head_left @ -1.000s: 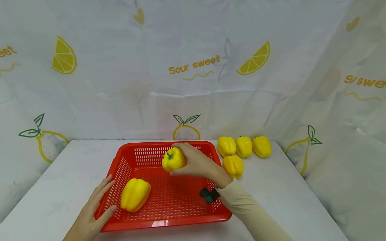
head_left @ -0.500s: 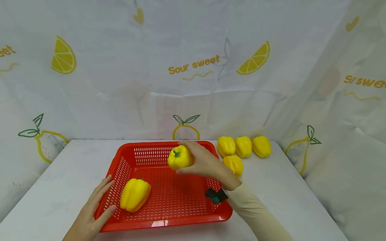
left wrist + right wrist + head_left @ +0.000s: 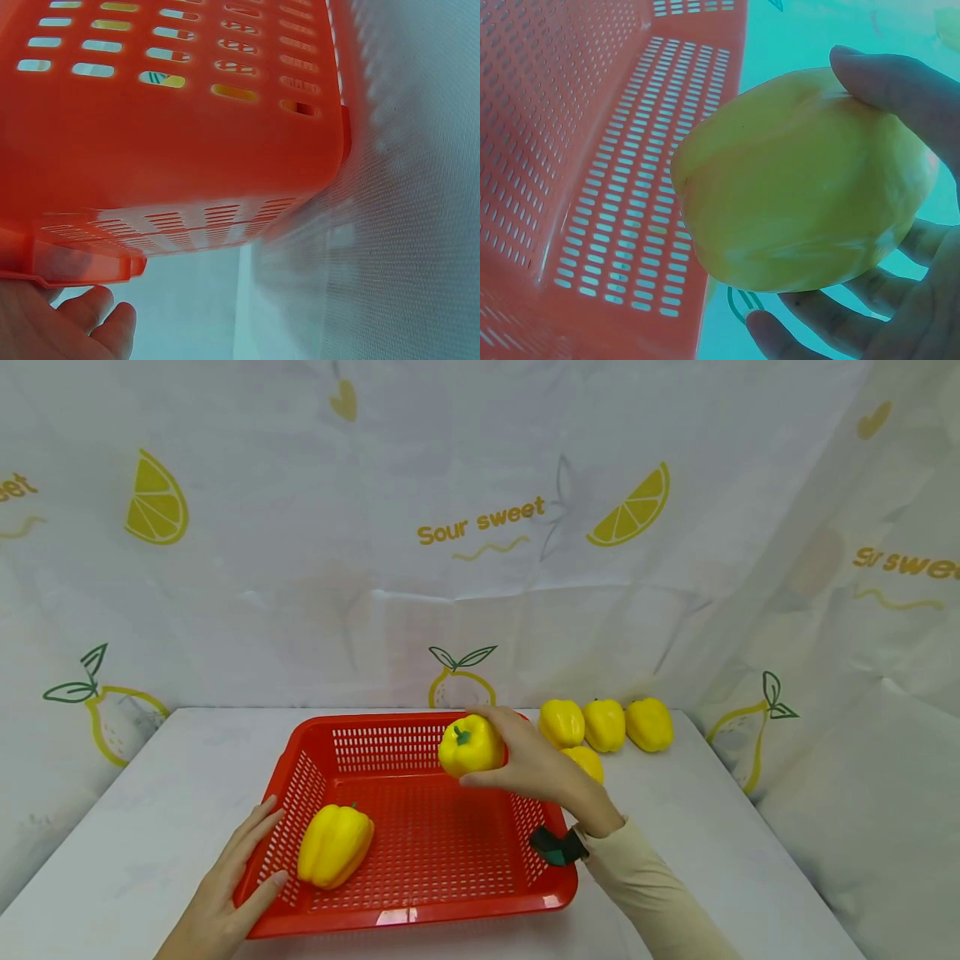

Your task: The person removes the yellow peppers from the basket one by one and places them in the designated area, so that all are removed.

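Right hand (image 3: 536, 768): grip holding one pepper (image 3: 471, 746), thumb on one side, fingers on the other, stem facing the head cam. From the head view that pepper overlaps the back right of the red basket (image 3: 408, 917); can't tell exact clearance over the basket floor. Left hand (image 3: 225, 893): grip wide, fingers extended along the basket's left rim, thumb lapping over it, nothing clasped. Second pepper (image 3: 335, 846) lies on its side in the basket, near the left wall, stem toward the back. Outside the basket, back right on the white worktop (image 3: 720, 868): row of three, left pepper (image 3: 562, 723), middle pepper (image 3: 604, 725) and right pepper (image 3: 649, 724); front pepper (image 3: 588, 763) sits just ahead of them, partly hidden by the right hand. All yellow. Beige sleeve (image 3: 652, 889) on the right arm, dark strap (image 3: 555, 846) at that wrist. Lemon-print cloth (image 3: 300, 610) behind.
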A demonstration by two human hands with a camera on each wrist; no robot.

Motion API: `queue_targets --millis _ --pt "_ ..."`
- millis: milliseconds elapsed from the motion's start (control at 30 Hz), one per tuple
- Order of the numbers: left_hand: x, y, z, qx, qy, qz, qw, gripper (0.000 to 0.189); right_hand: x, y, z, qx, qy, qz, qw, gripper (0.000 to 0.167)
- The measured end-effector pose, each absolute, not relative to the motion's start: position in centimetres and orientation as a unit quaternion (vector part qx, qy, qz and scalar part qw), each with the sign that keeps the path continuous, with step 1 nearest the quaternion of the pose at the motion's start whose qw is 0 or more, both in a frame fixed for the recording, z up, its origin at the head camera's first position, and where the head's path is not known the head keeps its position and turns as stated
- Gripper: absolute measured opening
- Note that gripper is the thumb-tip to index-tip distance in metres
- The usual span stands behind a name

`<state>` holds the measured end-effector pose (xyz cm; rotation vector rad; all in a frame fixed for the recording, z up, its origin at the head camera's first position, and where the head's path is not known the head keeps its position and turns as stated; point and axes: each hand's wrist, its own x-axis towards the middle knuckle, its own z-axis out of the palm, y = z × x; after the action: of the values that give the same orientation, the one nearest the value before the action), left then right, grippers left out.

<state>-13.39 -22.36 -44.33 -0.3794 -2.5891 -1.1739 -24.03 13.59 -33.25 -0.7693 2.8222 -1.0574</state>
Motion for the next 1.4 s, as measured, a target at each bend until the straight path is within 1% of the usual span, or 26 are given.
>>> queue_targets --millis 200,467,800,1033,1400 --pt "-13.4 -22.3 -44.3 -0.135 -0.893 -0.405 0.141 0.066 -23.8 14.4 -33.1 -0.225 0.910 -0.348 0.022 0.087" --pt "-13.4 -22.3 -44.3 -0.134 -0.893 -0.406 0.141 0.065 -23.3 15.6 -32.9 -0.212 0.904 -0.370 0.022 0.086" --pt "-13.4 -22.4 -44.2 -0.141 -0.890 -0.408 0.144 0.064 -23.2 17.7 -33.2 -0.205 0.905 -0.372 -0.015 0.086" --pt "-13.7 -22.8 -44.8 -0.130 -0.894 -0.405 0.139 0.064 -22.8 18.9 -33.7 -0.165 0.900 -0.404 0.005 0.087" --pt "-13.6 -22.6 -44.7 -0.142 -0.890 -0.405 0.152 0.065 -22.3 20.6 -34.2 -0.130 0.897 -0.422 -0.004 0.088"
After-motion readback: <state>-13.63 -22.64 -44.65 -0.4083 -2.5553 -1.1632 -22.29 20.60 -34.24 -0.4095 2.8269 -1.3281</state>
